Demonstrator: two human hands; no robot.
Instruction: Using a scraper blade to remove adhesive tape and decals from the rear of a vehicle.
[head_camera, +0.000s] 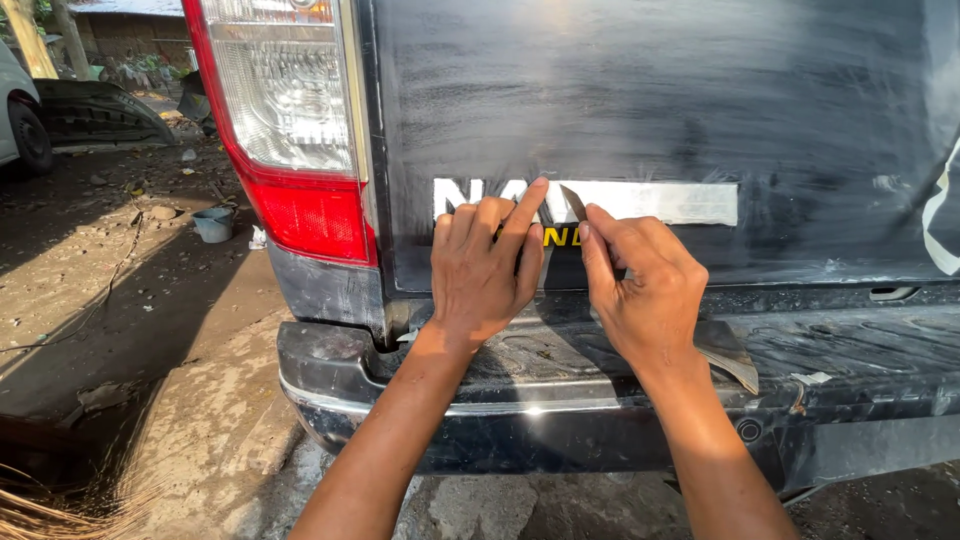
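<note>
Two bare hands work at the masking tape strip stuck across the sanded dark tailgate. Just left of the strip's cut end, the left hand lies flat against the panel, fingers loosely spread and holding nothing, its forefinger pressing the tape's edge where pale lettering shows. Beside it, the right hand is closed in a pinch around a small blade, whose tip meets the tape. The strip is whitish, straight and level, running rightward from the blade. Below the tape sits the scuffed rear bumper, a ledge close under both wrists. Left of the tape stands the red and clear tail lamp. Farther left, on open bare dirt, stands a small grey bucket; I cannot tell its contents.
</note>
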